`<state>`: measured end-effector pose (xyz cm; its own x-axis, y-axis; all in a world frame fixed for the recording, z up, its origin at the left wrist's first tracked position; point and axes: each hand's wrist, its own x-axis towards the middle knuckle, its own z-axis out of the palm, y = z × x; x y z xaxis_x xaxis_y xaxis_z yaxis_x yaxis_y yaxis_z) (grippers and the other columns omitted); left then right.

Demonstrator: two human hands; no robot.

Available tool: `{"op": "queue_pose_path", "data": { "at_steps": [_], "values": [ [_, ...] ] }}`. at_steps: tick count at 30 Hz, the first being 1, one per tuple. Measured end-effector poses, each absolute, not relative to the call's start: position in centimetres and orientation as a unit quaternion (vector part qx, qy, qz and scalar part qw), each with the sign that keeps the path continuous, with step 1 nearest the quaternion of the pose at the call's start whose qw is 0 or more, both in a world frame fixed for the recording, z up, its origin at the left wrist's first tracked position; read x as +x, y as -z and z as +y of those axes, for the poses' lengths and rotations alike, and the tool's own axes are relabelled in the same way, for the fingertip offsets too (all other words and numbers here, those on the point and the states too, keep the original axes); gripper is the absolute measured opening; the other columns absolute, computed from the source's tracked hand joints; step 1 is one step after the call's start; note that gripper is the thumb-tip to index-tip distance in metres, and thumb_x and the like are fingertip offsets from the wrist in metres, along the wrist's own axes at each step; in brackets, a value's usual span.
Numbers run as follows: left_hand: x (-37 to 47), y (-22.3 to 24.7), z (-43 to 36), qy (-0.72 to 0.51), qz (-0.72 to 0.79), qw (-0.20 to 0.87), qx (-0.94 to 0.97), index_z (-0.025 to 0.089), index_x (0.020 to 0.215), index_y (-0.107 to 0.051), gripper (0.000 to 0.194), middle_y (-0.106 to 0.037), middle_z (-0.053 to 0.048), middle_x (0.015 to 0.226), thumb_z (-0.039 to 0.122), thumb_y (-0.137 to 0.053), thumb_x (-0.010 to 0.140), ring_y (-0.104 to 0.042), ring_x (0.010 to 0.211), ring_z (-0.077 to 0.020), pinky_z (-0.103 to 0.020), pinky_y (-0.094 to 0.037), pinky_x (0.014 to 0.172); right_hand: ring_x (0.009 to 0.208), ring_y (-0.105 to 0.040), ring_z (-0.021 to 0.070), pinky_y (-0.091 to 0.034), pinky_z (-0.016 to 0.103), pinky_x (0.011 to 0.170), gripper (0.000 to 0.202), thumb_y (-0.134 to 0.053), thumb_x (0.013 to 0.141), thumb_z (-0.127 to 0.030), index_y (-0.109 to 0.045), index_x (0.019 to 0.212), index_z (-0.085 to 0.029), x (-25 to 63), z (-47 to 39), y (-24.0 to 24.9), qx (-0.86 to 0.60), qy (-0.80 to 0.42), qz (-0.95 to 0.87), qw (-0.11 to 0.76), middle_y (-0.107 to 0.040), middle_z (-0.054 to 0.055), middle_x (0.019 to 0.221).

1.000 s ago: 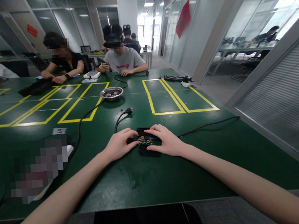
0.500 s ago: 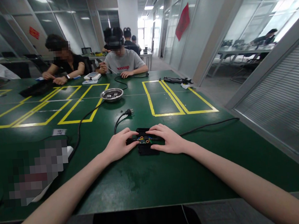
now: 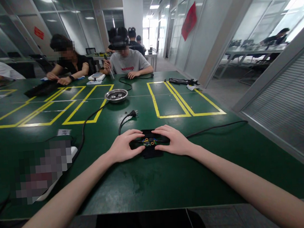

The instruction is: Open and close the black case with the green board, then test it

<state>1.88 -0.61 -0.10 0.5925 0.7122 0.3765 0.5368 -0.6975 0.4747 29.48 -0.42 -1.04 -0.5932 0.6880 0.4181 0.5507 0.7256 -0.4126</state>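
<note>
A small circuit board [image 3: 149, 142] with copper-coloured coils and wires lies on an opened black plastic case [image 3: 153, 152], whose parts show above and below it. My left hand [image 3: 125, 146] pinches the board's left end between thumb and fingers. Across from it, my right hand [image 3: 173, 140] grips the right end in the same way. Black cable runs out on both sides: one end curls up to a black power plug [image 3: 133, 113], while the right-hand cable [image 3: 216, 127] trails over the table. My fingers partly hide the board's ends.
A metal bowl [image 3: 116, 95] holding small metal parts stands beyond the plug. At left lies a blurred-out object beside a number card [image 3: 64, 132]. Yellow tape [image 3: 168, 116] marks the green table [image 3: 116, 194]. Two co-workers sit opposite, one holding a screwdriver [image 3: 111, 68].
The view has shifted slightly, so everything sits a little further right. My hands keep nearly the same grip around the board. The co-worker's screwdriver has turned more upright.
</note>
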Motion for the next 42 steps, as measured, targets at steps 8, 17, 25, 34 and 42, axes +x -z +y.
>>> {"op": "queue_pose_path", "data": {
  "at_steps": [8,17,25,34,42],
  "values": [
    [1.3,0.2,-0.4,-0.279,0.343,0.178,0.879,0.024,0.126,-0.071,0.043,-0.07,-0.009,0.13,0.036,-0.075,0.086,-0.069,0.117,-0.026,-0.041,-0.056,0.104,0.118,-0.069,0.0309,-0.054,0.051,0.103,0.059,-0.081,0.081,-0.049,-0.067,0.134,-0.025,31.0,-0.2,0.8,-0.343,-0.135,-0.882,0.294,-0.072,0.012,0.127],
    [1.0,0.3,-0.2,-0.283,0.336,0.229,0.869,0.023,0.127,-0.07,0.047,-0.07,-0.01,0.13,0.038,-0.078,0.084,-0.069,0.116,-0.0257,-0.041,-0.056,0.103,0.113,-0.07,0.0293,-0.057,0.047,0.099,0.054,-0.082,0.083,-0.048,-0.07,0.129,-0.023,31.5,-0.1,1.0,-0.318,-0.149,-0.885,0.305,-0.074,0.012,0.122],
    [1.2,-0.1,-0.3,-0.297,0.329,0.25,0.861,0.022,0.124,-0.071,0.047,-0.071,-0.01,0.127,0.039,-0.08,0.082,-0.069,0.113,-0.0244,-0.036,-0.06,0.093,0.109,-0.07,0.0273,-0.057,0.045,0.097,0.055,-0.083,0.082,-0.048,-0.069,0.129,-0.021,31.5,0.0,1.1,-0.327,-0.177,-0.877,0.305,-0.074,0.012,0.12],
    [1.1,0.0,-0.2,-0.292,0.344,0.245,0.858,0.02,0.123,-0.071,0.047,-0.073,-0.009,0.122,0.038,-0.082,0.081,-0.07,0.096,-0.0213,-0.035,-0.059,0.087,0.107,-0.07,0.0279,-0.058,0.046,0.096,0.053,-0.084,0.081,-0.046,-0.07,0.127,-0.022,31.4,0.2,1.3,-0.324,-0.178,-0.874,0.316,-0.074,0.011,0.116],
    [1.0,0.0,-0.1,-0.304,0.324,0.252,0.86,0.019,0.124,-0.071,0.046,-0.073,-0.01,0.124,0.039,-0.081,0.083,-0.069,0.103,-0.0228,-0.034,-0.058,0.087,0.1,-0.069,0.0261,-0.059,0.045,0.091,0.051,-0.083,0.082,-0.045,-0.069,0.127,-0.024,31.4,0.1,1.4,-0.323,-0.189,-0.87,0.32,-0.073,0.011,0.117]
  ]
}}
